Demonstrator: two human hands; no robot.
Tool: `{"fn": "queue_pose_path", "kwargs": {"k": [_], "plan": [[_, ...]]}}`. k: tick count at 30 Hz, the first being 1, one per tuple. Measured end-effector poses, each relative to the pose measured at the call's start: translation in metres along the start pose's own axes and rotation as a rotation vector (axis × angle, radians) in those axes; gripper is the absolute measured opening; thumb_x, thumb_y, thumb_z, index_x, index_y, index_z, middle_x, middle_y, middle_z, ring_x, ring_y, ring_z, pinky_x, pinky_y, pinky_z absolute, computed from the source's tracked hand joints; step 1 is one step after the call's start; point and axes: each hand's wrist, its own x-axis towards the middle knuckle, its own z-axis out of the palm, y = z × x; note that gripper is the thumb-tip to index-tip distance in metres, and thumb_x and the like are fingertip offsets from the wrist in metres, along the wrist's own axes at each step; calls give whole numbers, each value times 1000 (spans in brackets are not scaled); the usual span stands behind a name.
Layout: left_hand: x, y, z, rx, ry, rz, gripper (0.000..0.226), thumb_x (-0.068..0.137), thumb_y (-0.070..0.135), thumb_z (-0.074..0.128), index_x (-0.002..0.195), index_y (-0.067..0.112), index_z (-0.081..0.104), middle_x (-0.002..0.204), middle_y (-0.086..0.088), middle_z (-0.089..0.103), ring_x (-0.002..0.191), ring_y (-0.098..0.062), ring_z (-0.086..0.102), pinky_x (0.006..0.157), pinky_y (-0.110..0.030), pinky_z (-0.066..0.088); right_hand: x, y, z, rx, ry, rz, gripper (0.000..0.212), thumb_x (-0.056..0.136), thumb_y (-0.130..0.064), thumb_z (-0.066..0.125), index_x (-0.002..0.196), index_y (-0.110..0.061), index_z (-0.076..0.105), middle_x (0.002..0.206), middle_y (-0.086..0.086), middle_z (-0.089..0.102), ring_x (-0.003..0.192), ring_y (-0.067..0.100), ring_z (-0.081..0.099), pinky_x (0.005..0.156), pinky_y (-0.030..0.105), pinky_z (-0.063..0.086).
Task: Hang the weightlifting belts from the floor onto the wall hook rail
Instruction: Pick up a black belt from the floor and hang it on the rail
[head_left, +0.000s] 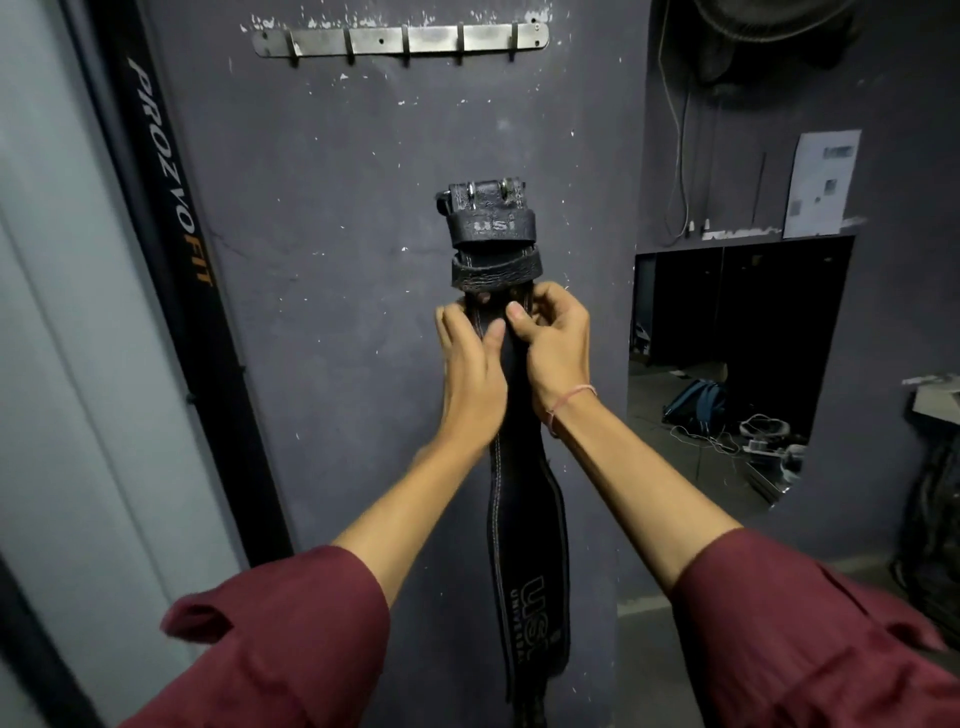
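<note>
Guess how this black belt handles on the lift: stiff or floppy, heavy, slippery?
Probably fairly stiff: the buckle end of the belt stands upright above the left hand and right hand without drooping. Likely hefty, given the wide thick back section hanging below. Its cracked matte leather should not slip.

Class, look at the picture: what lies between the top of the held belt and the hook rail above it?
In the head view, only bare, paint-chipped dark wall separates the weightlifting belt from the hook rail.
</note>
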Motion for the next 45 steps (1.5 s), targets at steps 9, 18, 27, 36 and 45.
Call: {"fn": "queue_pose_path", "kwargs": {"k": [9, 18, 27, 36, 45], "plan": [[-87, -32, -7, 25, -377, -405, 46, 106, 33, 34, 145, 9, 32, 133, -6, 55, 114, -9, 51, 100, -22, 37, 10, 1, 2, -32, 80, 69, 28, 85, 0, 63, 68, -22, 61, 65, -4, 55, 70, 18, 51, 70, 37, 47], [40, 11, -20, -338, -42, -419, 38, 103, 51, 31, 103, 19, 52, 95, 11, 61, 93, -4, 59, 93, -26, 47, -9, 17, 9, -139, 74, 58, 22, 90, 0, 61, 77, -18, 63, 70, -1, 60, 71, 15, 57, 68, 33, 51], [97, 0, -24, -548, 5, -395, 24, 102, 27, 50, 85, 12, 59, 79, -5, 63, 75, -18, 58, 68, -30, 49, -14, 22, 14, -147, -89, 74, 29, 87, 10, 55, 107, -9, 63, 105, 12, 70, 98, 16, 64, 83, 27, 55], [117, -52, 21, -478, 76, -272, 18, 103, 18, 45, 118, 19, 53, 115, -12, 66, 101, -25, 64, 92, -39, 51, 70, 2, 13, -165, -95, 22, 16, 92, -16, 45, 91, -9, 59, 80, -3, 67, 75, 5, 60, 69, 29, 54], [212, -74, 73, -300, 229, -101, 14, 105, 21, 40, 107, 19, 54, 92, 0, 64, 81, -10, 61, 73, -27, 48, 200, 40, 19, -200, 22, -189, 13, 97, -31, 50, 102, -24, 59, 91, 15, 71, 89, 34, 69, 83, 57, 55]]}}
